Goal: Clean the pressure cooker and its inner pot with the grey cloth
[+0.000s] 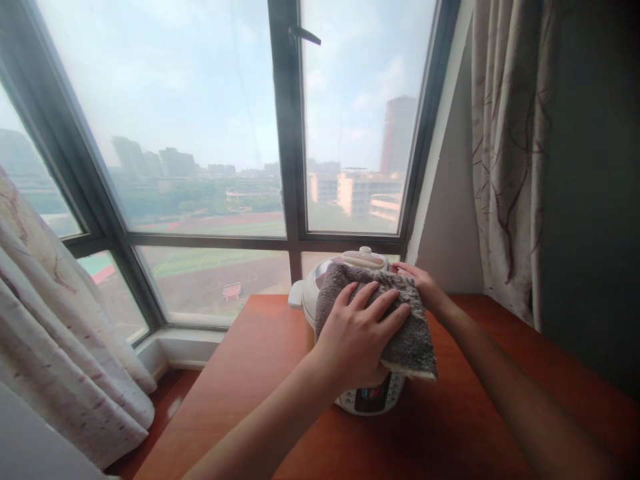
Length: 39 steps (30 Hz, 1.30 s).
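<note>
L hand [363, 330] lies w/ fingers spread on a folded grey towel [413, 353], which sits over the lid & front of a white elec. pressure cooker [313, 290]; ctrl panel [373, 400] shows below. Cooker stands upright on a reddish-brown table [235, 373]. R hand [423, 283] is at cooker's far R side, nr the lid handle [363, 259]; can't tell if it's gripping. Beyond: patterned curtains [510, 147] L & R, grey-framed window [287, 133], then sports field [200, 260], hazy bldgs [399, 137].
</note>
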Available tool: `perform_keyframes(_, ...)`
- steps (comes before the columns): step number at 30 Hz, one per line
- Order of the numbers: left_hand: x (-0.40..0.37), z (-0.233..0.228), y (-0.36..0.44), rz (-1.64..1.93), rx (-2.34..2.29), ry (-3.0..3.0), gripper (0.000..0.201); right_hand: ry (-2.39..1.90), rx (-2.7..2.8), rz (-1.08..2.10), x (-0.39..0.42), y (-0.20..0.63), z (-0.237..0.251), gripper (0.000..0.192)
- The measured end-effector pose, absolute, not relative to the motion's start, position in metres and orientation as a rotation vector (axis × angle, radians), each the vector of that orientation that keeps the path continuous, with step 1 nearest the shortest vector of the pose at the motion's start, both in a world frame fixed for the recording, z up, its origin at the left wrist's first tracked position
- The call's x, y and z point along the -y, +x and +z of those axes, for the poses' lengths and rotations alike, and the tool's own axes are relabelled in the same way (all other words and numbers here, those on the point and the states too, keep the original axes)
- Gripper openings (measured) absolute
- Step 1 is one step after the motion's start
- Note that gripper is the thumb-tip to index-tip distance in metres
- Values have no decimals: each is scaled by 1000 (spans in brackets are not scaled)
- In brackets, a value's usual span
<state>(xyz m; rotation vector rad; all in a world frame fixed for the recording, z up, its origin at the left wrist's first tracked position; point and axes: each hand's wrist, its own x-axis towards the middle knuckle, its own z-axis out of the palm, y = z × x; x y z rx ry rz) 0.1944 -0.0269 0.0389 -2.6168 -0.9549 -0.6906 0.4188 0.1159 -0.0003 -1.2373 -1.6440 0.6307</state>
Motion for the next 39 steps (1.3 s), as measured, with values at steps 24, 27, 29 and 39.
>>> perform_keyframes(24,-32,12,78,-1792,1770,-2303,41,-1027,2143,-409,48,305,18,80)
perform_keyframes(27,-56,-2,84,-1793,1912,-2298,45,-1095,2086,-448,45,290,19,86)
perform_keyframes(29,-63,-7,90,-1884,1904,-2375,45,-1102,2067,-457,42,286,18,84)
perform_keyframes(39,-67,-17,90,-2032,1861,-2371,43,-944,2017,-399,35,308,8,48)
